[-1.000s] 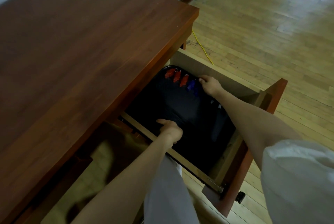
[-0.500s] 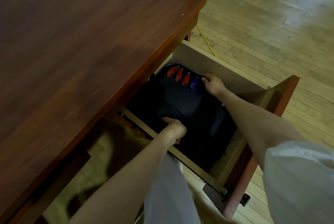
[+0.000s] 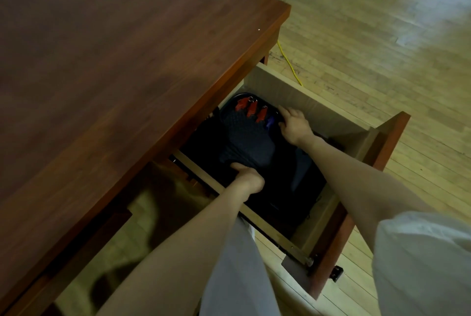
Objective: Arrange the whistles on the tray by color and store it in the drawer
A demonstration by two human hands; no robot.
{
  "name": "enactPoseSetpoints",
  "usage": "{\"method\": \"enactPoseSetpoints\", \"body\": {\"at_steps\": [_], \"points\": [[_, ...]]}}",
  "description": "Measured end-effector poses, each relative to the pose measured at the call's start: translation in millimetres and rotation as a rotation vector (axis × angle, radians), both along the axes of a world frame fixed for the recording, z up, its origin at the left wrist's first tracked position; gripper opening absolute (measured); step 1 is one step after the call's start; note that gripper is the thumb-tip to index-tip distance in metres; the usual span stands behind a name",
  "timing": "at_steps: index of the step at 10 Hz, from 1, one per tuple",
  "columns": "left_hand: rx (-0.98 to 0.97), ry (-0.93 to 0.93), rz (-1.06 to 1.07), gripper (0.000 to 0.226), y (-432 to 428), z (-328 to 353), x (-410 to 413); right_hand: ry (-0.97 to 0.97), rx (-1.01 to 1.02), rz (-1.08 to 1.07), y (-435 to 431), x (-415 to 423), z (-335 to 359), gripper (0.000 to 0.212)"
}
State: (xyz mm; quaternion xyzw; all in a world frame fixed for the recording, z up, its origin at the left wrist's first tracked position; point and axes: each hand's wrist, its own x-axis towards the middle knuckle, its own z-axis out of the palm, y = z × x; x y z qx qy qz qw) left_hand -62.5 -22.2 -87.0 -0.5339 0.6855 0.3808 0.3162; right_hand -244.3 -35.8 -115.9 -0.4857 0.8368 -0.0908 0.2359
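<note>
My two hands are down in the open drawer [image 3: 309, 102], which sticks out from under the brown table [image 3: 114, 73] toward the lower right of the frame. The black tray [image 3: 244, 137] is inside the drawer, near the middle of the frame, and part of it is tucked under the table edge. Its long way runs from lower left to upper right. My left hand [image 3: 248, 178] grips the tray's near edge, with the fingers curled tight around it. My right hand [image 3: 293, 124] holds the far rim, with the fingers bent over it. Three red whistles [image 3: 251, 109] lie side by side at the far end of the tray. Each one is long and thin and runs from upper right to lower left. Their little metal rings sit at the upper ends, toward the light wood wall of the drawer. Just beside the last red one is a blue whistle [image 3: 270, 121], right next to my right fingers, and my hand hides most of it. The whistles are too small and dark for me to read any words on them. Some dark stuff [image 3: 303, 170] lies in the drawer to the right of the tray, and I cannot tell what it is. A yellow cord [image 3: 288, 63] lies on the wood floor [image 3: 382, 35] above the drawer. My white sleeve [image 3: 420, 264] fills the lower right corner.
</note>
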Motion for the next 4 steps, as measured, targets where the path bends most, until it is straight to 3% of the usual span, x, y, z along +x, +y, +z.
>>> {"method": "enactPoseSetpoints", "body": {"at_steps": [1,4], "points": [[0.004,0.124,0.149,0.084,7.4,18.3,7.4,0.107,0.026,0.097,10.3,15.2,16.3,0.058],[-0.258,0.236,0.164,0.057,24.5,121.7,61.7,0.303,0.081,0.298,42.5,79.5,104.4,0.049]]}}
